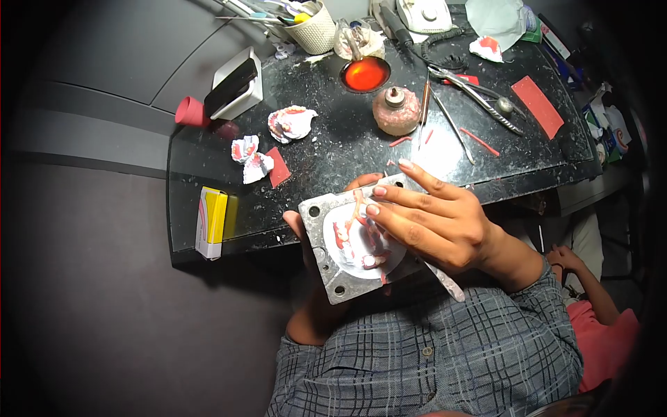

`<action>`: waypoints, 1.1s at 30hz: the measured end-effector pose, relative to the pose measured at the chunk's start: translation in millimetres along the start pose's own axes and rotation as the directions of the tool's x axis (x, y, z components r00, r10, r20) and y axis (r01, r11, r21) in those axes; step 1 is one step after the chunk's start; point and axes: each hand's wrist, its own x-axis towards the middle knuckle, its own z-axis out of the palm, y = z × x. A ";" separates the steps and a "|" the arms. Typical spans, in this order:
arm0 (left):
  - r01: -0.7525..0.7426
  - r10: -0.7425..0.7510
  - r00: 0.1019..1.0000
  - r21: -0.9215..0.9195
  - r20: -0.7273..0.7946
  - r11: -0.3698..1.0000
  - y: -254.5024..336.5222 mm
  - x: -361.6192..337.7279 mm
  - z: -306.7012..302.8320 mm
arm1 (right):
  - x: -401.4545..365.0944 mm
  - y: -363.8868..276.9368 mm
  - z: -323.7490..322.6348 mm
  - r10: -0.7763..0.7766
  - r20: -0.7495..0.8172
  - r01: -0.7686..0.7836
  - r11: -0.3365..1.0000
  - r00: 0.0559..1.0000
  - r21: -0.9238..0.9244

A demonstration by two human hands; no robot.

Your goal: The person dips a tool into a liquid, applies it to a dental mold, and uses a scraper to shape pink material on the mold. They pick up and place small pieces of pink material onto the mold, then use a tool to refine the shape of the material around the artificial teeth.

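A square grey metal flask (316, 240) with corner holes is tilted in front of my chest. White plaster (354, 260) fills its round middle, with pink wax (340, 235) and a pink strip on it. My left hand (297, 226) holds the flask from beneath and behind, mostly hidden by it. Over the flask's right part lies my right hand (434, 219), fingers extended and spread, fingertips at the plaster and upper edge. A metal tool (445, 281) sticks out below my right hand; how it is held is hidden.
On the black table (333, 153) stand a round burner (396, 111), a pan of red liquid (365, 73), pliers (479, 101), plaster pieces (292, 123) and pink wax sheets (538, 105). A yellow box (212, 222) is at the left edge. Another person's arm (590, 281) is at the right.
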 end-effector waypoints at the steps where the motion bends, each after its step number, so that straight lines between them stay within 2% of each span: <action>1: -0.006 0.006 1.000 -0.067 0.011 0.998 -0.1 0.8 -0.3 | -1.1 3.2 -2.1 0.001 0.036 -0.002 1.000 0.999 0.023; 2: -0.004 0.005 1.000 -0.061 0.017 0.998 0.1 3.1 -4.8 | -1.3 7.7 -2.9 -0.002 0.030 0.001 1.000 1.000 0.017; 4: 0.134 -0.087 0.966 -0.183 0.245 0.974 2.6 8.6 -21.8 | -1.5 15.9 -3.6 0.054 0.028 -0.057 0.992 0.998 0.110; 5: 0.193 -0.132 0.929 -0.150 0.345 0.970 8.2 15.1 -29.1 | -1.8 17.4 -5.4 0.090 0.058 -0.099 0.979 0.994 0.178; 9: 0.266 -0.172 0.889 -0.173 0.424 0.948 5.3 20.6 -17.1 | 2.7 17.9 -14.0 0.142 0.082 -0.157 0.964 0.986 0.214; 11: 0.168 -0.132 0.963 -0.138 0.234 0.976 3.8 11.9 -9.6 | 6.3 14.3 -17.1 0.168 0.043 -0.173 0.958 0.985 0.227; 12: 0.167 -0.132 0.963 -0.139 0.235 0.976 1.3 11.3 -8.1 | 8.0 12.5 -17.5 0.195 0.005 -0.190 0.952 0.981 0.241; 14: -0.017 0.034 0.989 -0.117 0.142 0.993 -4.7 11.0 -5.6 | 6.0 10.2 -12.4 0.203 -0.053 -0.185 0.954 0.978 0.236; 15: -0.053 0.061 0.990 -0.062 0.124 0.997 -1.9 7.1 -2.1 | 4.7 5.5 -12.1 0.280 -0.069 -0.242 0.910 0.958 0.337; 16: -0.055 0.062 0.990 -0.061 0.123 0.997 -7.0 8.9 -2.9 | 3.9 1.9 -11.8 0.357 -0.075 -0.291 0.852 0.931 0.436; 18: -0.308 0.275 0.876 0.020 0.395 0.951 -21.8 13.7 -6.0 | 9.1 -3.9 -12.6 0.337 -0.063 -0.275 0.849 0.939 0.451; 19: -0.357 0.335 0.933 0.434 0.130 0.827 -20.9 0.8 5.9 | 10.8 -7.9 -10.6 0.348 -0.069 -0.270 0.824 0.935 0.498; 20: -0.477 0.393 0.875 0.359 0.283 0.802 -25.5 10.1 -11.1 | 12.1 -11.7 -8.6 0.358 -0.076 -0.263 0.798 0.931 0.543; 22: -0.522 0.416 0.853 0.525 0.315 0.672 -24.6 8.0 -12.2 | 10.7 -16.6 -4.7 0.353 -0.075 -0.253 0.789 0.933 0.560; 26: -0.442 0.350 0.897 0.557 0.270 0.703 -20.3 -6.6 -9.2 | 9.6 -21.7 -4.8 0.299 -0.066 -0.217 0.809 0.952 0.547; 27: -0.482 0.355 0.874 0.502 0.332 0.718 -20.3 -2.3 -5.8 | 8.9 -23.4 -4.4 0.296 -0.061 -0.213 0.802 0.953 0.558; 28: -0.480 0.354 0.876 0.503 0.329 0.719 -20.3 -6.2 -0.4 | 8.3 -24.8 -4.3 0.292 -0.056 -0.210 0.795 0.955 0.569; 30: -0.370 0.315 0.928 0.586 0.199 0.721 -19.1 -17.2 14.2 | 8.2 -26.9 -5.2 0.289 -0.049 -0.212 0.797 0.956 0.566; 33: -0.435 0.308 0.900 0.575 0.310 0.693 -14.3 -12.5 -4.2 | 8.7 -29.5 -5.1 0.291 -0.042 -0.220 0.802 0.956 0.556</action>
